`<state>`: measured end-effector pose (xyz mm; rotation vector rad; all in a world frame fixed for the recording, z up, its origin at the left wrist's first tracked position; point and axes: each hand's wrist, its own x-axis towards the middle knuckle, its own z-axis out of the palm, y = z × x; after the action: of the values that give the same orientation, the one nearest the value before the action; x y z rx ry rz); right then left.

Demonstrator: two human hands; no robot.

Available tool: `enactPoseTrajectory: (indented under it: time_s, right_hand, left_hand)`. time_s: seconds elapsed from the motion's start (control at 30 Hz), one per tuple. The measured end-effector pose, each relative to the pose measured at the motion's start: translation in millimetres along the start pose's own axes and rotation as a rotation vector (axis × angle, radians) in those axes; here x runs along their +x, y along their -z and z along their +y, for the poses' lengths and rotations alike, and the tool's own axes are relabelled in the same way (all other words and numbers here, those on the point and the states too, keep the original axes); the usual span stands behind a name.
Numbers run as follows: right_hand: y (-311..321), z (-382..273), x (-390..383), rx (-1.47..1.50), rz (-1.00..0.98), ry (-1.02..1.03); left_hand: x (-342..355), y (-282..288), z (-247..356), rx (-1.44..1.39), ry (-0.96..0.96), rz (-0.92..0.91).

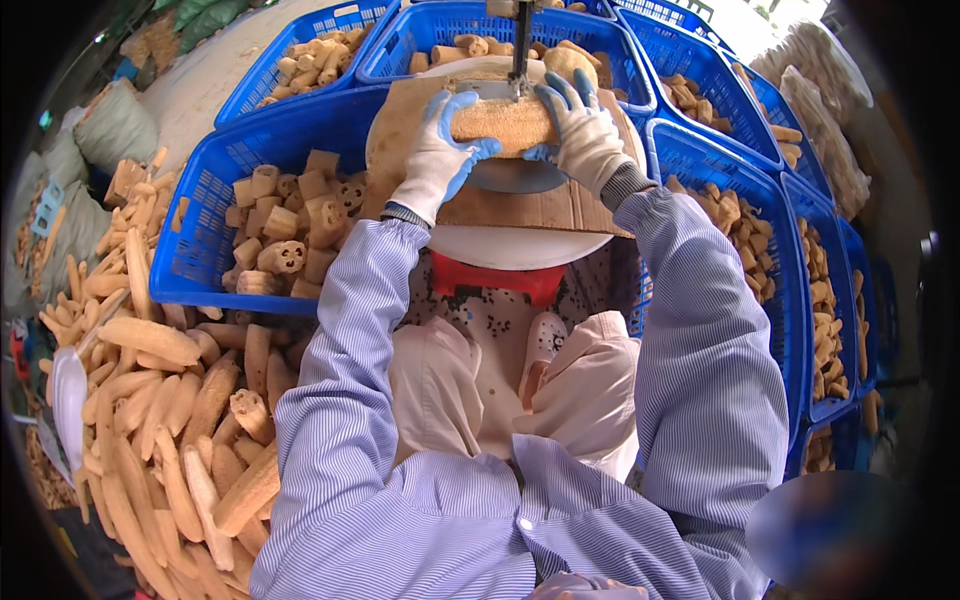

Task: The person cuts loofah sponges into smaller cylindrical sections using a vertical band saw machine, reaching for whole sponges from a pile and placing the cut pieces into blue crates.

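A tan dried loofah piece [505, 126] lies crosswise in front of me between both gloved hands. My left hand [440, 150], in a white glove with blue fingers, is closed on its left end. At the other end my right hand [585, 130], gloved the same way, grips it too. Just behind the loofah stands a narrow upright metal machine part [521, 50], close to its far side; whether they touch I cannot tell. Below is a cardboard-covered work surface [530, 213] with a dark oval area. Another rounded loofah piece [572, 62] sits beyond my right hand.
A blue crate [185, 265] on the left holds short cut loofah pieces [283, 256]. More blue crates with pieces line the far side and the right [665, 150]. Long whole loofahs [150, 341] are heaped at my lower left. A red object [500, 280] is under the work surface.
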<state>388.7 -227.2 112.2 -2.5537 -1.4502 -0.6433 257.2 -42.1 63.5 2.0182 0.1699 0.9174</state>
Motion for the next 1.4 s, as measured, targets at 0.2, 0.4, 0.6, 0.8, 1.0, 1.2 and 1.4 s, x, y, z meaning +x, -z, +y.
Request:
enactPoseTrajectory:
  time_s: [0.2,0.4,0.6,0.8,1.0,1.2,1.4]
  right_hand:
    - [9,-17,5,-0.198,-0.120,-0.041]
    - [3,-11,8,-0.177,-0.172,-0.112]
    - [4,-22,1,-0.250,-0.095,-0.131]
    - [16,-38,9,-0.275,-0.207,-0.210]
    - [2,-41,3,-0.288,-0.034,-0.203]
    - [9,-43,6,-0.296,-0.158,-0.229]
    - [16,-49,11,-0.283,-0.163,-0.234]
  left_hand:
    - [4,5,-7,0.066,-0.080,0.034]
    - [8,6,36,0.107,0.192,-0.016]
    - [-1,-7,13,0.158,-0.033,0.112]
    - [22,15,25,-0.025,0.266,-0.144]
    - [6,-3,1,0.013,-0.078,0.091]
    - [11,8,17,0.043,0.053,-0.057]
    - [11,6,17,0.107,0.133,0.004]
